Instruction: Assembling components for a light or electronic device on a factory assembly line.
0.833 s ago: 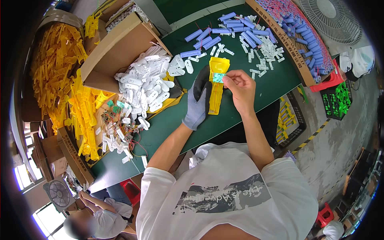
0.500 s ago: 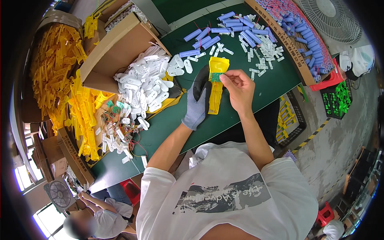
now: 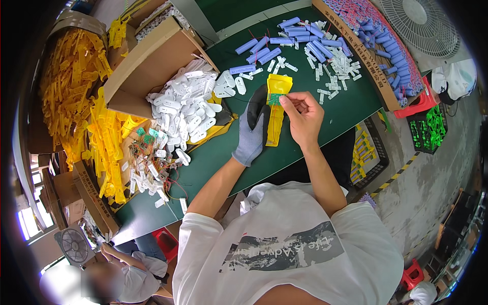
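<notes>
My left hand (image 3: 249, 134), in a grey glove with black on the thumb and fingers, is closed around a long yellow plastic holder (image 3: 275, 128). Near the holder's upper part sits a small green circuit board (image 3: 273, 99) with thin wires. My bare right hand (image 3: 306, 118) pinches the board's right edge between thumb and forefinger, its other fingers curled. Blue cylindrical battery cells (image 3: 247, 46) lie beyond the hands on the green table (image 3: 244, 175), beside a scatter of small white plastic pieces (image 3: 343, 66).
A tipped cardboard box (image 3: 137, 71) spills white oval covers (image 3: 188, 109) at left, near wired boards (image 3: 147, 137) and yellow holders (image 3: 104, 152). Back right, a carton (image 3: 356, 51) holds many cells beside a fan (image 3: 419, 25). Below the table's right edge is a black crate (image 3: 378, 165). Someone sits lower left.
</notes>
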{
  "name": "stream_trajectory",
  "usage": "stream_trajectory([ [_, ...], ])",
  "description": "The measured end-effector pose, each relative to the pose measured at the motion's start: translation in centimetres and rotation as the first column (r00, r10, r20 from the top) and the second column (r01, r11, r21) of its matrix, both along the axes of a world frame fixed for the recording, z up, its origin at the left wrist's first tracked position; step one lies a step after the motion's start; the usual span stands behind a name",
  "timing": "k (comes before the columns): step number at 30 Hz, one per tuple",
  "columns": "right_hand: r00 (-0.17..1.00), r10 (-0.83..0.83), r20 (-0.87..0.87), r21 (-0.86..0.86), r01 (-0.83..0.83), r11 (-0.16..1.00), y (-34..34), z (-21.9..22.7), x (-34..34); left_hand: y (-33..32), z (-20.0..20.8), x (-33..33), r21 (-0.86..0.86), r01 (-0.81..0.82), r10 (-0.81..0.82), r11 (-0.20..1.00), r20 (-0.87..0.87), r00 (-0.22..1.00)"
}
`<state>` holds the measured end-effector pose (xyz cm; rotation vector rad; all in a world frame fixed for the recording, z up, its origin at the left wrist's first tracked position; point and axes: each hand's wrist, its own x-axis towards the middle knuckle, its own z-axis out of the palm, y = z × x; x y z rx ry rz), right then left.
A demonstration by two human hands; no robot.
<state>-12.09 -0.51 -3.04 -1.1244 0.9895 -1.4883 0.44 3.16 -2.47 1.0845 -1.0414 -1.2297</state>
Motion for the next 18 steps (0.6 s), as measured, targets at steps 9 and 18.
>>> stream_trajectory([
  [9,0.998,-0.005,-0.07,-0.005,0.004,1.0,0.4,0.5,0.1,-0.2,0.4,-0.3,0.03,-0.046,0.047,0.998,-0.043,0.998],
  [18,0.986,-0.033,-0.162,-0.082,0.02,0.996,0.9,1.2,0.2,-0.2,0.2,-0.3,0.037,-0.097,0.101,0.995,-0.138,0.985],
])
